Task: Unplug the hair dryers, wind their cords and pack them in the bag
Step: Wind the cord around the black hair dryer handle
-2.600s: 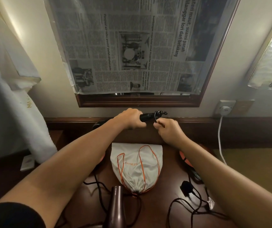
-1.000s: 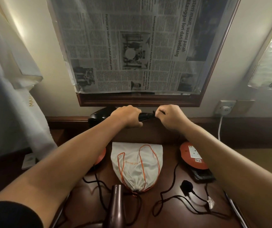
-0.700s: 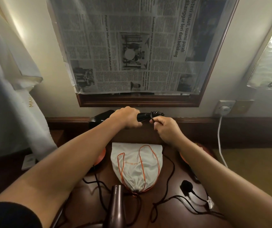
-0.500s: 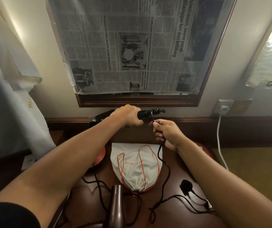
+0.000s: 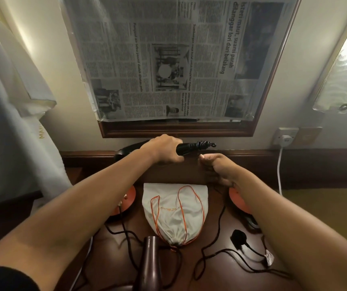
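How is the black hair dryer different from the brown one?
The black hair dryer is held up off the desk by the left hand; the brown hair dryer lies on the desk, untouched. The black one has cord coiled round its handle, with the right hand pinching the slack; the brown one's cord trails loose beside it. Both are dark and still outside the white bag.

More turns of black cord (image 5: 197, 144) now sit wound round the black hair dryer's handle (image 5: 184, 147) than a couple of seconds ago. The right hand (image 5: 217, 168) has come off the handle, dropping lower and turning palm-up with the cord running down from it. The slack loop on the tabletop (image 5: 220, 276) has shortened and pulled in toward the white drawstring bag (image 5: 174, 213).
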The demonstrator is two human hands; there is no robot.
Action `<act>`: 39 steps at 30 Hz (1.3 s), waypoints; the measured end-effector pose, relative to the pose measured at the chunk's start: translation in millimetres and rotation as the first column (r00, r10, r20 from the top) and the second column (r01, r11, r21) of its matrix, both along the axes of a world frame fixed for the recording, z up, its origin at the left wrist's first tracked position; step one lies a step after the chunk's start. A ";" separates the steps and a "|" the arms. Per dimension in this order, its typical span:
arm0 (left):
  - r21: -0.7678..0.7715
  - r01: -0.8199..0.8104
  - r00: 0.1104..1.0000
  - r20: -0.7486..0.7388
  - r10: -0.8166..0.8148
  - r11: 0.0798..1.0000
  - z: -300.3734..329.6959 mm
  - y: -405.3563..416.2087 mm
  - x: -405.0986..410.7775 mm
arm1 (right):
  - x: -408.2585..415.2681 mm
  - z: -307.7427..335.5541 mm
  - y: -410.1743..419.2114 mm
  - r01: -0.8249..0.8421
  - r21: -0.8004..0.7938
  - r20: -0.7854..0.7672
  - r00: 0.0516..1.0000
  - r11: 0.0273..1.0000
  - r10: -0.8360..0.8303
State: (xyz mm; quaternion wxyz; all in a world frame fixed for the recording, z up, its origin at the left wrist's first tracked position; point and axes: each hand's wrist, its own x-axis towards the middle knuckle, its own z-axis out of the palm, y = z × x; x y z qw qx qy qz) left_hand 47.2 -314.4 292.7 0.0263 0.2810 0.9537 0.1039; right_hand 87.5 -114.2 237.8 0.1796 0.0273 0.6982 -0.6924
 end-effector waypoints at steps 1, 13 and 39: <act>-0.002 0.008 1.000 0.007 -0.008 1.000 -0.4 -0.3 0.2 | -1.7 3.6 2.1 0.002 0.092 -0.030 1.000 0.996 0.001; -0.100 0.049 0.998 -0.025 -0.051 0.994 0.9 5.8 3.8 | -30.9 55.1 28.8 0.136 0.794 -0.285 0.944 0.593 0.165; -0.134 -0.181 0.984 -0.013 0.180 0.974 -12.4 9.3 0.3 | 10.6 36.4 -35.9 0.394 0.727 -0.609 0.749 0.562 0.262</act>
